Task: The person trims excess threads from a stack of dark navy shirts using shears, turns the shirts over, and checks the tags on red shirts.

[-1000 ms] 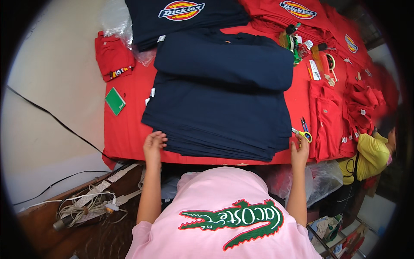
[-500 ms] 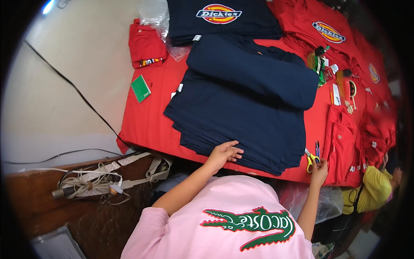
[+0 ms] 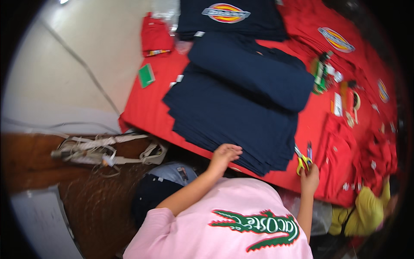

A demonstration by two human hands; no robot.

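A stack of folded navy shirts point(image 3: 233, 118) lies on the red-covered table, its upper part rolled back into a thick fold. At the stack's front edge is my left hand point(image 3: 225, 155), fingers loosely stretched and nothing visible in them. My right hand point(image 3: 309, 178) is at the table's front edge, its fingers closed at the yellow handles of a pair of scissors point(image 3: 304, 162). The scissors' blades point away, toward the stack's right corner. A slim blue pen-like tool point(image 3: 309, 150) lies just beside them. The picture is somewhat blurred.
More navy shirts point(image 3: 258, 26) and red shirts point(image 3: 302, 21) lie at the back. Small bottles point(image 3: 320, 75), a tape roll point(image 3: 356, 100) and red garments point(image 3: 338, 146) occupy the right. A green booklet point(image 3: 146, 76) is at left. Coiled cables point(image 3: 92, 151) lie lower left; another person point(image 3: 366, 211) is at right.
The whole view has turned and shifted slightly. My right hand's fingers have come closer onto the scissors' handles. My left hand's fingers are less spread, still by the stack's front edge.
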